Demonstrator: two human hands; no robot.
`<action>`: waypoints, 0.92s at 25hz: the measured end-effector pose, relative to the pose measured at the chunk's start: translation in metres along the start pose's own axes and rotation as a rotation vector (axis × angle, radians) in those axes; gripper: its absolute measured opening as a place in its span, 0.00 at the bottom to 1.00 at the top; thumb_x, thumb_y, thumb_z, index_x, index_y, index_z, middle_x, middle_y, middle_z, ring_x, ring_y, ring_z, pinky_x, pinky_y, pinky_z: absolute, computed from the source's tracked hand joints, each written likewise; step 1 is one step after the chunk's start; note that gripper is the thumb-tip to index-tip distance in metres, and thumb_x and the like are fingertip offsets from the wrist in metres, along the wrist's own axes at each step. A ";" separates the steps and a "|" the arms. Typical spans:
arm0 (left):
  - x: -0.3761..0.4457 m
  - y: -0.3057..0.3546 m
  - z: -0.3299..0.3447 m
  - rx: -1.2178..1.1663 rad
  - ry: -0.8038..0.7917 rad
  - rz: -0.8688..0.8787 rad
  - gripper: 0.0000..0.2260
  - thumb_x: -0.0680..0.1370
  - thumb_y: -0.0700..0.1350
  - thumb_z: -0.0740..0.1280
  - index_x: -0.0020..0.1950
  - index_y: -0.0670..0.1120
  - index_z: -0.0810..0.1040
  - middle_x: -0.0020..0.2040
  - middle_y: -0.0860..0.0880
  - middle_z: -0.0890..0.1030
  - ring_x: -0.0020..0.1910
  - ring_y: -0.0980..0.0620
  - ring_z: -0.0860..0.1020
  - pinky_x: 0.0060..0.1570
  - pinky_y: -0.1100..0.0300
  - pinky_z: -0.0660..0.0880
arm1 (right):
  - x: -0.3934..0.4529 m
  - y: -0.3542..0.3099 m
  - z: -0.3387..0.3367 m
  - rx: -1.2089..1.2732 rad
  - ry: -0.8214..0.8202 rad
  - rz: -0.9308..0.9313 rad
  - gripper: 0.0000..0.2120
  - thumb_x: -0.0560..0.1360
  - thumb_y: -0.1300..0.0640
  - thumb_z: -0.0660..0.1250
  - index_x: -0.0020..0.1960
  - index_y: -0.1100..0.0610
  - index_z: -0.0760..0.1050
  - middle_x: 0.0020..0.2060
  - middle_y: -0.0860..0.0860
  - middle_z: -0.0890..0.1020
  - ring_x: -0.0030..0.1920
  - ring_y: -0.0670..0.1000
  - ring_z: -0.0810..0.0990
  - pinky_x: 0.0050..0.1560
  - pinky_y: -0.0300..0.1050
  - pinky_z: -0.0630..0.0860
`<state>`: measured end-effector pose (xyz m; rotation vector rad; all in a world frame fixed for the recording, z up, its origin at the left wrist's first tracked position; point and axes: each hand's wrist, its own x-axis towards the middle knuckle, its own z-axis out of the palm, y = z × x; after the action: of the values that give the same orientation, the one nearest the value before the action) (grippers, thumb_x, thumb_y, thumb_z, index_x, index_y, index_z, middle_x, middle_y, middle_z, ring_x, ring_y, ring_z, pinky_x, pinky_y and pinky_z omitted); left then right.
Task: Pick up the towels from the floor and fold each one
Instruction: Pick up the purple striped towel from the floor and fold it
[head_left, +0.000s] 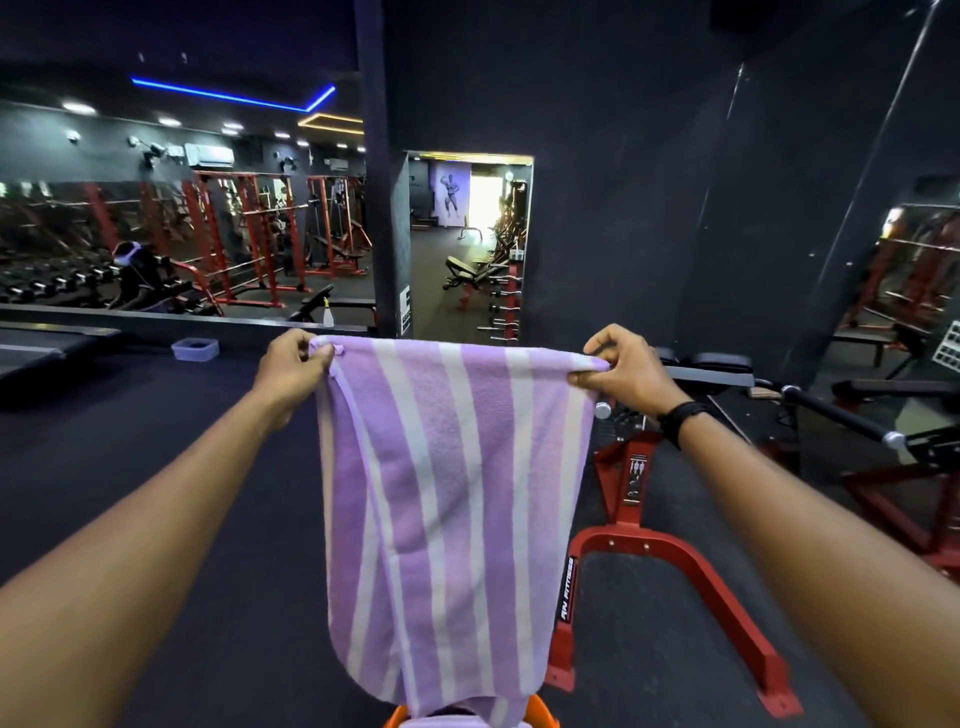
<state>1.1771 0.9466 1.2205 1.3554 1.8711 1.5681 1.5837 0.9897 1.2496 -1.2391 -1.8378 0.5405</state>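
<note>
The left hand (292, 366) pinches the top left corner of a purple-and-white striped towel (447, 514); the right hand (626, 374) pinches the top right corner. The towel hangs upright between both hands, above the dark floor (156, 467). Its lower edge reaches an orange basket (543, 714).

head cam | worn on head, wide-angle | faces forward and slightly down | close over outstretched arms | gym floor (156, 467) below, mirror wall (156, 234) ahead
</note>
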 end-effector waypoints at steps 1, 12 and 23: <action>-0.002 -0.003 0.003 0.007 -0.042 -0.038 0.07 0.77 0.47 0.68 0.40 0.50 0.73 0.43 0.43 0.78 0.42 0.47 0.74 0.38 0.56 0.70 | -0.001 0.005 0.000 0.009 -0.029 0.033 0.16 0.65 0.59 0.79 0.47 0.60 0.76 0.37 0.54 0.83 0.35 0.48 0.79 0.34 0.38 0.75; -0.047 0.055 0.027 -0.252 -0.355 0.251 0.25 0.64 0.42 0.80 0.59 0.43 0.78 0.55 0.45 0.83 0.52 0.54 0.81 0.52 0.60 0.78 | -0.010 -0.020 -0.030 0.109 -0.423 0.083 0.22 0.66 0.59 0.78 0.58 0.62 0.77 0.51 0.54 0.84 0.55 0.56 0.82 0.55 0.49 0.80; -0.045 0.036 0.035 -0.092 -0.107 0.059 0.08 0.74 0.34 0.67 0.51 0.38 0.81 0.42 0.53 0.81 0.45 0.52 0.78 0.39 0.65 0.76 | -0.009 -0.011 -0.018 0.089 -0.203 -0.007 0.12 0.74 0.73 0.60 0.41 0.60 0.76 0.35 0.46 0.78 0.38 0.40 0.77 0.41 0.33 0.73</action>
<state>1.2414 0.9270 1.2272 1.4358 1.6901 1.5575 1.5939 0.9753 1.2639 -1.1530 -1.9620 0.7597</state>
